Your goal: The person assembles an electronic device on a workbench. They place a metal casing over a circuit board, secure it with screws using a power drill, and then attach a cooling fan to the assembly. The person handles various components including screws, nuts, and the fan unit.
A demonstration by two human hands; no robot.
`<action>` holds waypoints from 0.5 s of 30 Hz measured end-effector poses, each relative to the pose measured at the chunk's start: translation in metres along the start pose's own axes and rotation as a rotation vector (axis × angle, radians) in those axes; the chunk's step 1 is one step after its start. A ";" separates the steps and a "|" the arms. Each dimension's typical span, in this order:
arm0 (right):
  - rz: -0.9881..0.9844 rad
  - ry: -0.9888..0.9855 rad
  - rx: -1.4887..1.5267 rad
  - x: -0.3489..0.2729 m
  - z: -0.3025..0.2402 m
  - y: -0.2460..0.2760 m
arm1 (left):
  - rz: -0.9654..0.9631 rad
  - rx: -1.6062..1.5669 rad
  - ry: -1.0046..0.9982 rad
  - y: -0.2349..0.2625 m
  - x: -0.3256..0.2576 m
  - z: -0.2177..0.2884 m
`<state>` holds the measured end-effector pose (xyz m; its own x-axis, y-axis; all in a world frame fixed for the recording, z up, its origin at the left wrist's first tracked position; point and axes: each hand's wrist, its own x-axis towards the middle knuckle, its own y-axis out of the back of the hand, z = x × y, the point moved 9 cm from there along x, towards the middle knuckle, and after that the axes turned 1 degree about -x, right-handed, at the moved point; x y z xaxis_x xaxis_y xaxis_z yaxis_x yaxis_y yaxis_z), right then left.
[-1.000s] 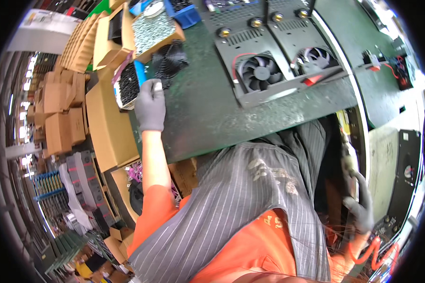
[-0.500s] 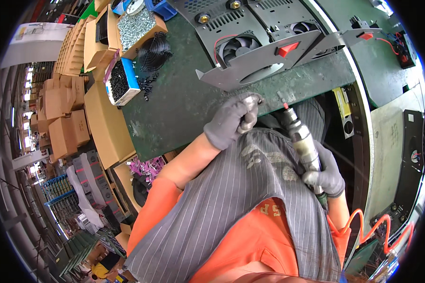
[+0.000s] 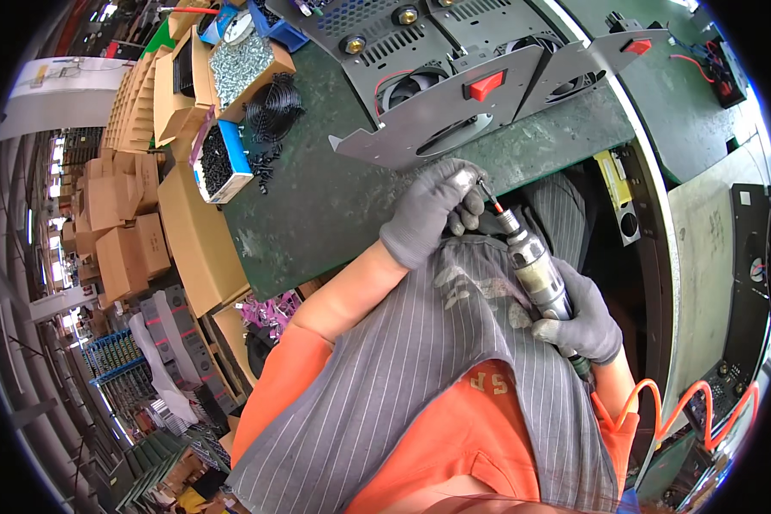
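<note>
My right hand [image 3: 584, 319] is wrapped round an air screwdriver [image 3: 540, 276], its bit pointing up and left toward my left hand. Gloved in grey, my left hand [image 3: 437, 210] pinches what looks like a small dark screw at the tip of the bit; the fingertips mostly hide it. Both hands are over my lap by the table's near edge. Just beyond them stands a grey sheet-metal chassis [image 3: 403, 147] with a red rocker switch [image 3: 486, 86] and a black cooling fan [image 3: 411, 87] behind its front panel.
Left on the green table [image 3: 308, 214] are a box of black screws [image 3: 217, 163], a carton of silvery screws [image 3: 240, 73], black wire fan guards [image 3: 274, 107] and loose dark screws. An orange coiled air hose [image 3: 702, 403] hangs at the right. Cardboard boxes [image 3: 128, 257] are stacked farther left.
The screwdriver's bit has moved up and left to meet the fingertips of my left hand. My right hand has moved with it. The view has shifted slightly, so the chassis appears farther left.
</note>
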<state>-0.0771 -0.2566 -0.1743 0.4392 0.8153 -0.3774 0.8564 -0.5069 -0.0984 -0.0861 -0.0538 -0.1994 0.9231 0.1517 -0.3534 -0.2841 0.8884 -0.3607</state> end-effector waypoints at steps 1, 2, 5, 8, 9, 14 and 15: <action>-0.001 0.013 -0.047 0.000 -0.001 0.001 | 0.019 0.149 -0.042 0.000 -0.001 0.007; 0.005 0.008 -0.099 0.000 -0.003 0.002 | 0.015 0.163 -0.038 0.000 0.000 0.007; 0.005 0.005 -0.198 0.003 -0.006 0.001 | -0.007 0.193 -0.019 0.003 0.000 0.005; 0.005 0.004 -0.191 0.007 -0.005 0.000 | -0.095 0.215 0.048 0.008 -0.005 0.008; 0.005 0.008 -0.197 0.008 -0.004 -0.001 | -0.135 0.240 0.080 0.011 -0.012 0.012; 0.032 -0.023 -0.103 0.012 0.000 0.001 | 0.123 1.285 -0.118 0.097 -0.025 0.089; 0.041 -0.029 -0.096 0.012 0.005 0.001 | 0.290 1.573 -0.425 0.104 -0.031 0.126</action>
<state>-0.0722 -0.2492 -0.1835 0.4672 0.7856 -0.4056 0.8608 -0.5090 0.0056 -0.1115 0.0887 -0.1168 0.9652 0.2448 0.0923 -0.1684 0.3112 0.9353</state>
